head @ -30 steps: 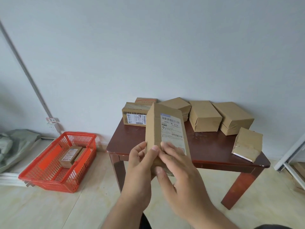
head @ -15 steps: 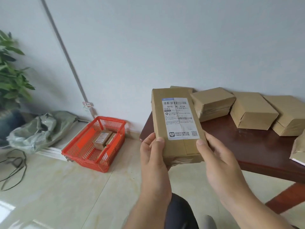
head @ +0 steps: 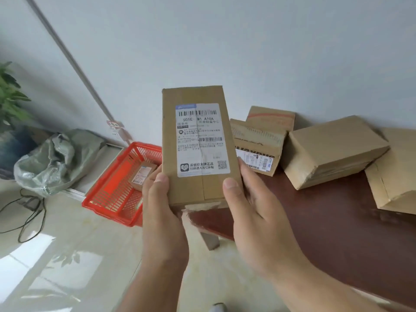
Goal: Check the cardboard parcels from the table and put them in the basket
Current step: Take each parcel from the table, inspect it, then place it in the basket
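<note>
**Q:** Where was the parcel, and how did you have it?

**Me:** I held the labelled cardboard parcel [head: 195, 145] upright in front of me, label facing me. My left hand [head: 162, 208] gripped its lower left edge, thumb on the front. My right hand [head: 252, 212] gripped the lower right edge the same way. It was in the air, above the corner of the bench [head: 315, 221].

**Q:** What could have gone wrong from there?

**Me:** Both hands held only the bottom end, so I judged the tall top could tip away if I loosened either thumb. The red basket [head: 112, 192] sat on the floor, well below and to my left, with 1 small parcel [head: 141, 175] already inside. A toss from that height might have missed it or struck that parcel. I judged the other parcels [head: 333, 152] on the bench safe.
</note>
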The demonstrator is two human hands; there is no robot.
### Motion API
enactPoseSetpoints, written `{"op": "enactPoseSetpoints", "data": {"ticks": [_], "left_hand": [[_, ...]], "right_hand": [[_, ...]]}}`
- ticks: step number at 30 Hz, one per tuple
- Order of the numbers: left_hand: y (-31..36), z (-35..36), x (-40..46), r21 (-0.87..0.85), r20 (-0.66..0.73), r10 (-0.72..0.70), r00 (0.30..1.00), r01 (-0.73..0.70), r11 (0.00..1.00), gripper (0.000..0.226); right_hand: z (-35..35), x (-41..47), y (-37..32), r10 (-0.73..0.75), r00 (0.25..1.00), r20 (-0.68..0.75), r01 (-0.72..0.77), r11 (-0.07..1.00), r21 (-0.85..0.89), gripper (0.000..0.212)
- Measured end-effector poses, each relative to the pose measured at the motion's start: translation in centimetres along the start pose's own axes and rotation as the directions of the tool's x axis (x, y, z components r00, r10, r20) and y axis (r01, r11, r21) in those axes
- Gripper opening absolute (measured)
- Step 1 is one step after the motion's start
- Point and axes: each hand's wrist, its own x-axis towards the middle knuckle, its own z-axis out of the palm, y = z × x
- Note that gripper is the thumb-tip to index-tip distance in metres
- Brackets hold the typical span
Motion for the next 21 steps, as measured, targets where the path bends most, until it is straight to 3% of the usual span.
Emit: {"op": "enactPoseSetpoints", "data": {"ticks": [4, 7, 13, 21], "left_hand": [[8.7, 1.1, -0.2, 0.238, -0.019, 0.034, 0.999, -0.028, 0.971, 0.039], [16.8, 2.8, -2.1, 0.274, -0.089, -0.01, 0.996, 0.034, 0.961, 0.036], [29.9, 5.2, -4.8, 0.311, -0.101, -0.105, 0.989, 0.131, 0.941, 0.036], [35.2, 3.8, -1.9, 0.432, -0.126, -0.142, 0.982, 0.183, 0.883, 0.037]], "right_hand": [[0.9, 2.1, -8.0, 0.122, 0.991, 0.047, -0.124, 0.991, 0.052, 0.04], [1.4, 2.3, -14.6, 0.207, 0.975, 0.081, -0.212, 0.975, 0.063, 0.044], [2.6, 2.5, -26.4, 0.247, 0.964, 0.096, -0.249, 0.968, 0.012, 0.045], [5.5, 5.7, -30.3, 0.269, 0.954, 0.129, -0.263, 0.963, -0.063, 0.043]]}}
